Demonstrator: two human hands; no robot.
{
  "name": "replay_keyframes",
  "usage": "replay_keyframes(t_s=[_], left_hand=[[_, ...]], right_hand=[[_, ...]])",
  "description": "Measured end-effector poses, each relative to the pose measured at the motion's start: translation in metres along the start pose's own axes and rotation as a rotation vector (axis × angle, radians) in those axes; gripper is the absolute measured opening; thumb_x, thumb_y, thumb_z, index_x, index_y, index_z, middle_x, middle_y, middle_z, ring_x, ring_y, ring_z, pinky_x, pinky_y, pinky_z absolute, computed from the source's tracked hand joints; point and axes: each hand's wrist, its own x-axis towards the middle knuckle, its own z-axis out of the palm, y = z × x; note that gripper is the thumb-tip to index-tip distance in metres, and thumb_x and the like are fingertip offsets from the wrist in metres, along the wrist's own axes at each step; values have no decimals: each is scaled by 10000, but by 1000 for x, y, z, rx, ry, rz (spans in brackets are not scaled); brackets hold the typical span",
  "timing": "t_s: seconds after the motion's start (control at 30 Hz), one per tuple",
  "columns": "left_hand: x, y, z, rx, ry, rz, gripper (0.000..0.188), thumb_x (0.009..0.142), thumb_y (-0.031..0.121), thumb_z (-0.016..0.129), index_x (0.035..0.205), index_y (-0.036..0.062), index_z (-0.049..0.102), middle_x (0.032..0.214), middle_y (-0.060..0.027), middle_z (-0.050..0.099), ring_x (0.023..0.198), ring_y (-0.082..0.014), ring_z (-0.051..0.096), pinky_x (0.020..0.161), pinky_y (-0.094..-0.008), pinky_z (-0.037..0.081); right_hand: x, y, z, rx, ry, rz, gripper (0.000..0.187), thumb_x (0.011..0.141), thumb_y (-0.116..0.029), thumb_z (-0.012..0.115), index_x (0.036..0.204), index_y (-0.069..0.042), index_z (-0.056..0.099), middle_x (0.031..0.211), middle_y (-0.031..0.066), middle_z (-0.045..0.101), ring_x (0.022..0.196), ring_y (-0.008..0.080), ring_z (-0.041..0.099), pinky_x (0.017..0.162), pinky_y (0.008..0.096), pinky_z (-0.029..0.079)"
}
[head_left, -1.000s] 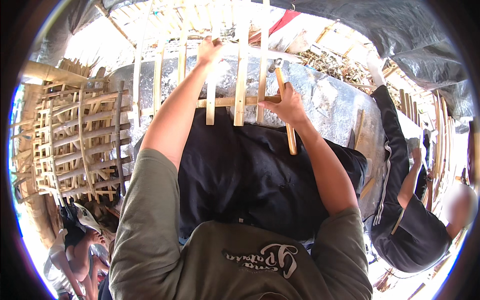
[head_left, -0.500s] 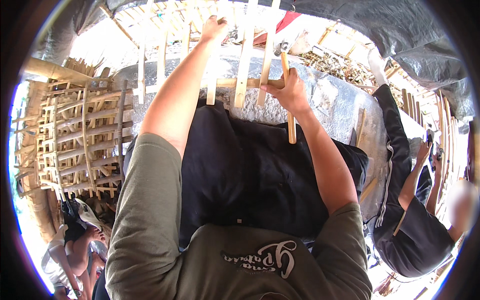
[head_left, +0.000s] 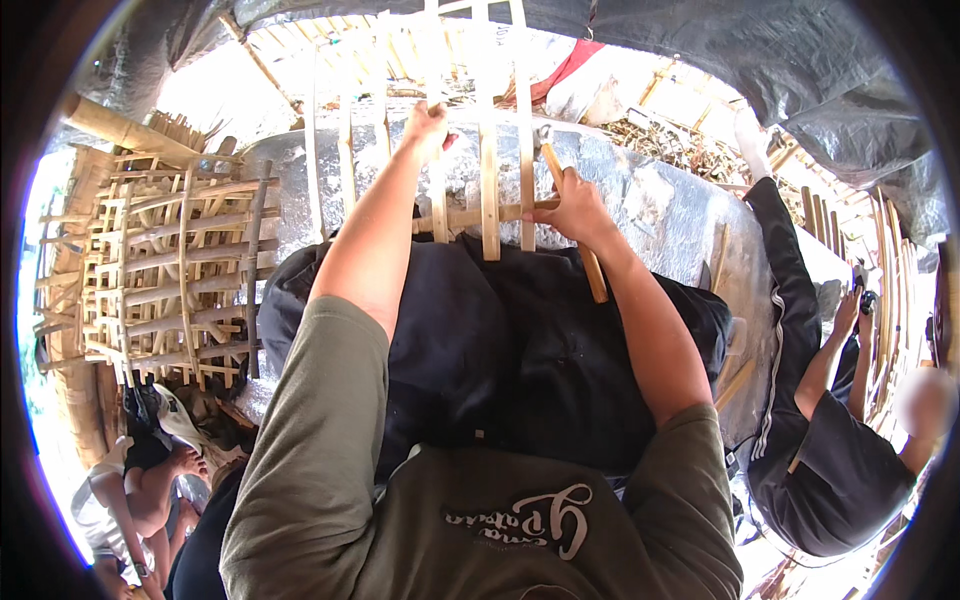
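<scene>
A frame of pale bamboo slats [head_left: 488,190] stands in front of my lap, its long slats pointing away from me and crossed near my end by a cross slat [head_left: 466,217]. My left hand [head_left: 426,130] is closed round one of the long slats, farther up the frame. My right hand [head_left: 582,210] grips a hammer [head_left: 594,275] by its wooden handle, with the metal head tipped up and away. The thumb side of that hand meets the end of the cross slat. My dark trousers lie just below the near slat ends.
A silvery sheet [head_left: 690,215] covers the ground ahead, with loose wood scraps [head_left: 670,150] beyond. Stacked bamboo lattices [head_left: 180,270] stand at left. At right a person in black [head_left: 830,480] sits working with their hands; another person [head_left: 140,500] is at lower left.
The slat frame has come nearer to my lap. My left hand has come down toward me with it, and my right hand with the hammer has shifted slightly lower and left.
</scene>
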Motion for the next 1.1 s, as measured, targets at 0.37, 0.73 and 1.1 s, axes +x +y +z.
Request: replay_keyframes(t_s=[0.37, 0.73, 1.1], left_hand=[[-19, -37, -12, -20, 73, -101, 370, 1094, 253, 474, 1338, -23, 443, 751, -76, 556, 674, -208, 684, 518, -319, 544], [8, -75, -17, -139, 169, -61, 246, 1064, 199, 522, 970, -20, 582, 700, -88, 622, 538, -171, 623, 443, -309, 486], [5, -67, -17, -57, 311, -45, 251, 1058, 235, 548, 1078, -10, 596, 685, -53, 624, 469, -117, 528, 388, -247, 390]], right_hand=[[-1, -12, 5, -11, -150, 20, 1018, 620, -521, 942, 1220, 157, 476, 1107, 354, 661, 1108, 466, 658, 938, 469, 547], [10, -6, 11, 35, -108, -17, 892, 631, -487, 943, 1166, 84, 515, 1033, 293, 674, 1031, 423, 679, 887, 461, 542], [14, -8, 12, 45, -90, 16, 1017, 661, -517, 921, 1283, 129, 442, 980, 317, 677, 1009, 459, 689, 865, 479, 553]])
